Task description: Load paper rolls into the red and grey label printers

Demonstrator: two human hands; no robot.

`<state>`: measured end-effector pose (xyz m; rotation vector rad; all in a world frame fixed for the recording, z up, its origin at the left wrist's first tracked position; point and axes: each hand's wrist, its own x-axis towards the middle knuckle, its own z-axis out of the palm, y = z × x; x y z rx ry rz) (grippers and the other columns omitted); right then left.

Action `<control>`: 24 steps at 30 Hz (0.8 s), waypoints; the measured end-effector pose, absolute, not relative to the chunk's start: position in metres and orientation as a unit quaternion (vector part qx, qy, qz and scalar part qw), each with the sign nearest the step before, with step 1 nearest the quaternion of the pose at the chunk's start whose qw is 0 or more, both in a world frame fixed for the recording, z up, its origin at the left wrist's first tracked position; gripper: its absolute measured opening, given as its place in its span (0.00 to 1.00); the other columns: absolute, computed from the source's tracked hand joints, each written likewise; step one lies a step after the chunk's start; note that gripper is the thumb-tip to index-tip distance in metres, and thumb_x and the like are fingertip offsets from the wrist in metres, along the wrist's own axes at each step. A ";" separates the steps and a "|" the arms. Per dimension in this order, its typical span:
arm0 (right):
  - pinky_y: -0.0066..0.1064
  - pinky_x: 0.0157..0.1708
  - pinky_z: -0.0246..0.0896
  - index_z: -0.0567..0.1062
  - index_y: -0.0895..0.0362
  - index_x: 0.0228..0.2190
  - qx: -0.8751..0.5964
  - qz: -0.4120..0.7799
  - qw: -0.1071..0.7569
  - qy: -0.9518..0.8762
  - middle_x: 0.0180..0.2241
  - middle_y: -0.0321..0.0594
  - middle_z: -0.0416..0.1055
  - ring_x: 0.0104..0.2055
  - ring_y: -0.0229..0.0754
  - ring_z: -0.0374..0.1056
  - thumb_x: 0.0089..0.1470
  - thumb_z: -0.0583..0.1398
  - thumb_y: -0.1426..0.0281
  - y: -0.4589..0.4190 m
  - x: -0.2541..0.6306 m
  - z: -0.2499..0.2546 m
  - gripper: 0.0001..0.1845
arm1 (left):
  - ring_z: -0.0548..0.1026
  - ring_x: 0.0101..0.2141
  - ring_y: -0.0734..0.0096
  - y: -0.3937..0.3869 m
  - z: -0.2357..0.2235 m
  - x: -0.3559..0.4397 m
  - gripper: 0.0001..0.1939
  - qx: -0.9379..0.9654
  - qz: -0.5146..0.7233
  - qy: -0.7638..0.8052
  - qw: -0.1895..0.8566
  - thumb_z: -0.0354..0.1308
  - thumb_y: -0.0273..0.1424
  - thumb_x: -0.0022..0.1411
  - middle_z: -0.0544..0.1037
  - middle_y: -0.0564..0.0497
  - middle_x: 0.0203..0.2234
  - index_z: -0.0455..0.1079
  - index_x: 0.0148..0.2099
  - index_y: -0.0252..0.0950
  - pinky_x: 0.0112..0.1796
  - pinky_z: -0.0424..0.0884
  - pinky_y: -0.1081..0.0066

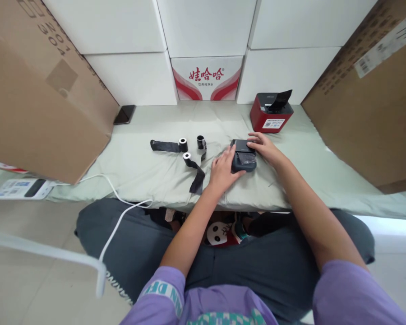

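Observation:
A small dark grey printer (243,159) lies on the pale green cloth (155,171) in front of me. My left hand (223,170) presses against its left side, fingers together. My right hand (264,145) rests on its top right corner, fingers curled over the edge. Left of the printer lie three small rolls of black tape: one (183,145) with a strip trailing left, one (200,142) upright, and one (187,157) with a strip running toward my left hand.
A red printer (271,113) with a raised black lid stands at the back right. A black phone (124,114) lies at the back left. Cardboard boxes (37,90) flank both sides, white boxes (208,76) behind. A white power strip (20,188) and cable (122,207) run left.

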<state>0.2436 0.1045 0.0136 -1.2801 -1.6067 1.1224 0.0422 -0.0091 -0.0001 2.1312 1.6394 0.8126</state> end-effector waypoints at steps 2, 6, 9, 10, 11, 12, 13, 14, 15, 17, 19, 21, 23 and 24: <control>0.53 0.63 0.65 0.74 0.52 0.56 -0.502 0.468 0.370 -0.626 0.49 0.45 0.77 0.54 0.53 0.74 0.44 0.70 0.57 0.103 0.245 0.014 0.37 | 0.59 0.73 0.54 -0.010 0.001 0.042 0.45 0.748 0.277 0.579 0.169 0.64 0.43 0.68 0.56 0.47 0.76 0.47 0.79 0.49 0.69 0.58 0.51; 0.55 0.63 0.66 0.74 0.50 0.58 -0.491 0.481 0.346 -0.639 0.48 0.43 0.77 0.55 0.54 0.73 0.45 0.71 0.58 0.102 0.246 0.017 0.38 | 0.61 0.72 0.53 -0.010 0.002 0.042 0.41 0.742 0.276 0.584 0.179 0.65 0.43 0.67 0.57 0.48 0.75 0.54 0.76 0.51 0.68 0.59 0.51; 0.55 0.61 0.69 0.73 0.51 0.59 -0.490 0.461 0.346 -0.654 0.46 0.43 0.77 0.53 0.54 0.73 0.45 0.70 0.59 0.104 0.245 0.015 0.39 | 0.62 0.71 0.54 -0.010 0.004 0.042 0.40 0.737 0.279 0.588 0.182 0.66 0.43 0.66 0.58 0.50 0.75 0.56 0.75 0.52 0.69 0.60 0.51; 0.54 0.60 0.69 0.73 0.52 0.59 -0.493 0.451 0.348 -0.658 0.46 0.44 0.77 0.52 0.53 0.73 0.45 0.70 0.59 0.104 0.244 0.014 0.39 | 0.62 0.71 0.53 -0.010 0.004 0.041 0.40 0.736 0.279 0.589 0.182 0.66 0.43 0.66 0.59 0.51 0.75 0.57 0.75 0.52 0.69 0.60 0.51; 0.53 0.60 0.69 0.73 0.53 0.59 -0.497 0.439 0.351 -0.661 0.45 0.44 0.77 0.52 0.53 0.73 0.45 0.70 0.58 0.103 0.244 0.012 0.39 | 0.63 0.71 0.53 -0.010 0.004 0.041 0.40 0.735 0.281 0.589 0.183 0.66 0.43 0.65 0.59 0.51 0.75 0.57 0.75 0.51 0.68 0.60 0.51; 0.53 0.59 0.70 0.73 0.54 0.59 -0.504 0.427 0.358 -0.660 0.46 0.45 0.77 0.51 0.53 0.74 0.46 0.70 0.58 0.101 0.244 0.010 0.39 | 0.63 0.71 0.54 -0.010 0.004 0.041 0.40 0.734 0.283 0.589 0.183 0.67 0.43 0.65 0.60 0.50 0.74 0.58 0.75 0.51 0.68 0.60 0.52; 0.52 0.58 0.70 0.73 0.54 0.59 -0.513 0.415 0.368 -0.655 0.46 0.45 0.77 0.50 0.53 0.74 0.47 0.69 0.57 0.097 0.245 0.007 0.38 | 0.63 0.71 0.54 -0.011 0.003 0.041 0.40 0.734 0.285 0.589 0.183 0.67 0.43 0.65 0.61 0.50 0.74 0.58 0.75 0.51 0.68 0.60 0.52; 0.52 0.56 0.71 0.73 0.55 0.58 -0.523 0.405 0.378 -0.647 0.46 0.46 0.77 0.49 0.52 0.74 0.48 0.68 0.56 0.093 0.246 0.005 0.37 | 0.63 0.71 0.54 -0.011 0.003 0.042 0.40 0.735 0.286 0.588 0.181 0.66 0.43 0.65 0.61 0.50 0.74 0.58 0.75 0.50 0.68 0.60 0.52; 0.51 0.53 0.73 0.74 0.55 0.57 -0.534 0.399 0.387 -0.637 0.46 0.46 0.78 0.47 0.52 0.75 0.50 0.67 0.54 0.087 0.247 0.004 0.35 | 0.63 0.71 0.55 -0.011 0.003 0.042 0.39 0.737 0.286 0.587 0.176 0.66 0.42 0.65 0.61 0.50 0.74 0.58 0.74 0.50 0.68 0.60 0.52; 0.50 0.47 0.75 0.75 0.56 0.55 -0.546 0.393 0.392 -0.628 0.45 0.47 0.78 0.43 0.52 0.75 0.53 0.63 0.52 0.072 0.249 0.002 0.32 | 0.61 0.72 0.55 -0.012 0.004 0.043 0.37 0.742 0.289 0.583 0.160 0.66 0.40 0.65 0.58 0.50 0.75 0.60 0.73 0.50 0.68 0.60 0.53; 0.51 0.47 0.75 0.76 0.56 0.54 -0.528 0.402 0.385 -0.642 0.46 0.49 0.79 0.44 0.53 0.75 0.54 0.61 0.53 0.056 0.250 0.001 0.30 | 0.59 0.73 0.56 -0.012 0.004 0.044 0.34 0.751 0.296 0.573 0.142 0.66 0.37 0.65 0.56 0.51 0.76 0.64 0.70 0.50 0.68 0.60 0.54; 0.52 0.52 0.73 0.74 0.56 0.56 -0.496 0.405 0.372 -0.672 0.51 0.49 0.78 0.49 0.55 0.75 0.51 0.63 0.56 0.042 0.246 0.002 0.33 | 0.59 0.73 0.57 -0.013 0.005 0.045 0.28 0.761 0.302 0.560 0.131 0.65 0.34 0.65 0.55 0.52 0.76 0.68 0.66 0.49 0.68 0.60 0.54; 0.55 0.57 0.69 0.72 0.56 0.58 -0.502 0.366 0.354 -0.699 0.53 0.51 0.76 0.54 0.60 0.73 0.45 0.68 0.57 0.033 0.237 0.002 0.39 | 0.59 0.73 0.57 -0.013 0.005 0.045 0.24 0.766 0.307 0.550 0.126 0.63 0.31 0.65 0.56 0.52 0.76 0.71 0.62 0.48 0.68 0.60 0.54; 0.58 0.59 0.66 0.71 0.57 0.59 -0.527 0.326 0.345 -0.705 0.53 0.53 0.76 0.55 0.63 0.71 0.42 0.70 0.56 0.030 0.230 0.000 0.43 | 0.59 0.73 0.58 -0.013 0.004 0.045 0.22 0.766 0.310 0.549 0.124 0.63 0.29 0.65 0.57 0.52 0.75 0.72 0.60 0.47 0.67 0.60 0.54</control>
